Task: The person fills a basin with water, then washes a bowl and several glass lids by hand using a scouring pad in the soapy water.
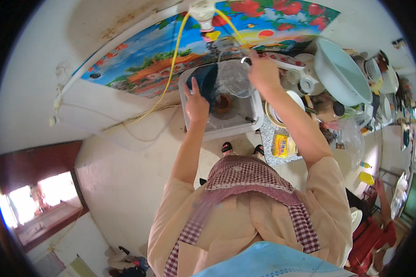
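Observation:
My left hand (196, 105) holds the near rim of a dark blue basin (204, 81), which is tilted inside a white sink (222, 130). With my right hand (264, 73) I grip the edge of a clear, round, shallow vessel (235, 78), perhaps a lid or bowl, over the sink. A yellow hose (241, 34) runs down from the tap fitting (202, 12) towards my right hand; whether my fingers also hold it is hard to tell. The dark reddish drain (222, 102) shows at the sink's bottom, and a small dark utensil (247, 118) lies near its right side.
Right of the sink, a speckled counter (268, 152) bears a white enamel bowl (293, 100), a yellow packet (280, 146), jars and plastic bags. A large pale blue basin (343, 71) leans there. A person in red (371, 239) is at the far lower right.

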Available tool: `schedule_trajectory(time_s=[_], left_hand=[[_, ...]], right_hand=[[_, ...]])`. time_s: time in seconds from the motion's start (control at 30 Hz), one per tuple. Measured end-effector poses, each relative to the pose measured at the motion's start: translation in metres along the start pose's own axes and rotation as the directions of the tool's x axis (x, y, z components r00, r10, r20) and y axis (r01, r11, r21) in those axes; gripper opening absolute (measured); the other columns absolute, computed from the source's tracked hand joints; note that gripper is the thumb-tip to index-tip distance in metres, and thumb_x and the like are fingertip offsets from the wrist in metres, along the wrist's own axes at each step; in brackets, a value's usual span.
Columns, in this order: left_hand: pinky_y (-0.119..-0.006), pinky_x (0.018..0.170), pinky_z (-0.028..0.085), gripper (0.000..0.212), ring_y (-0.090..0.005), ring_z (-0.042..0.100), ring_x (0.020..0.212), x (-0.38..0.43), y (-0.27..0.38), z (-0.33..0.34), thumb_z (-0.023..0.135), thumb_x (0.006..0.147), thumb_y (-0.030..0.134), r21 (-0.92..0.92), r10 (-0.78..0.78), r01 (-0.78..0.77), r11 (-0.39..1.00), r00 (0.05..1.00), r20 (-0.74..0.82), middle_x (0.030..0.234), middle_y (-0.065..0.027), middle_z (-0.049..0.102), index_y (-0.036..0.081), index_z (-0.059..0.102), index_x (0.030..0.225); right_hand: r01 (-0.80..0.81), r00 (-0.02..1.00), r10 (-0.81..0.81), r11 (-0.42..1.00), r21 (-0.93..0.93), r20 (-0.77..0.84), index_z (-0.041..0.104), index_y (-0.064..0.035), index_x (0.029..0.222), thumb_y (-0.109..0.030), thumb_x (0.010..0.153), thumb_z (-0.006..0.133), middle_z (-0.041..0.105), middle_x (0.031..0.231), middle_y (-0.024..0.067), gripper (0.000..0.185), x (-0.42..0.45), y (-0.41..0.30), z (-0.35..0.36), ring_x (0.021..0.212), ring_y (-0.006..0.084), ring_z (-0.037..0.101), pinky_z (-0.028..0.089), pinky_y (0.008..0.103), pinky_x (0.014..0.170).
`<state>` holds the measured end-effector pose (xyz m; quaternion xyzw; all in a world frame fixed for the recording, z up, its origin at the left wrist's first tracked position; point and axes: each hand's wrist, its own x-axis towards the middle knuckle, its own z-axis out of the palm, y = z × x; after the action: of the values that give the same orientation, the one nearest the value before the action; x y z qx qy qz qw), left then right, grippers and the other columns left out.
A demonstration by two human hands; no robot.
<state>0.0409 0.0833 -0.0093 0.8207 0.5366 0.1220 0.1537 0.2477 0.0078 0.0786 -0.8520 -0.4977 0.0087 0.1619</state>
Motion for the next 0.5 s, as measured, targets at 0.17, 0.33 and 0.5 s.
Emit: schedule_trajectory(time_s=[0.17,0.33,0.5], left_hand=[[-0.035,0.052,0.051,0.077,-0.033,0.063,0.072,-0.007,0.008,-0.027,0.052,0.074,0.001,0.227,0.116,-0.102,0.969,0.992,-0.049,0.144,-0.0217,0.019,0.02,0.021,0.142],[-0.033,0.059,0.053,0.077,-0.0305,0.063,0.078,-0.007,0.004,-0.047,0.055,0.075,0.002,0.391,0.319,-0.24,0.889,0.936,-0.149,0.145,-0.0207,0.017,0.022,0.023,0.141],[-0.033,0.067,0.053,0.074,-0.0307,0.062,0.089,-0.013,-0.002,-0.061,0.055,0.076,0.003,0.553,0.451,-0.323,0.768,0.886,-0.108,0.145,-0.0197,0.018,0.023,0.026,0.14]], right_hand=[[0.177,0.984,-0.174,0.982,-0.064,0.045,0.044,0.0048,0.121,-0.003,0.078,0.049,0.062,0.08,0.0214,0.044,-0.001,-0.024,-0.019,0.075,0.0319,0.064,0.053,0.0388,0.057],[0.325,0.899,-0.399,0.883,-0.338,-0.18,0.052,0.0051,0.106,-0.007,0.076,0.054,0.06,0.07,0.0154,0.033,-0.01,-0.026,-0.024,0.059,0.026,0.063,0.051,0.0331,0.046],[0.326,0.907,-0.403,0.859,-0.394,-0.127,0.052,0.0068,0.105,-0.007,0.076,0.054,0.061,0.073,0.0176,0.031,-0.021,-0.017,-0.041,0.061,0.027,0.063,0.051,0.0343,0.046]])
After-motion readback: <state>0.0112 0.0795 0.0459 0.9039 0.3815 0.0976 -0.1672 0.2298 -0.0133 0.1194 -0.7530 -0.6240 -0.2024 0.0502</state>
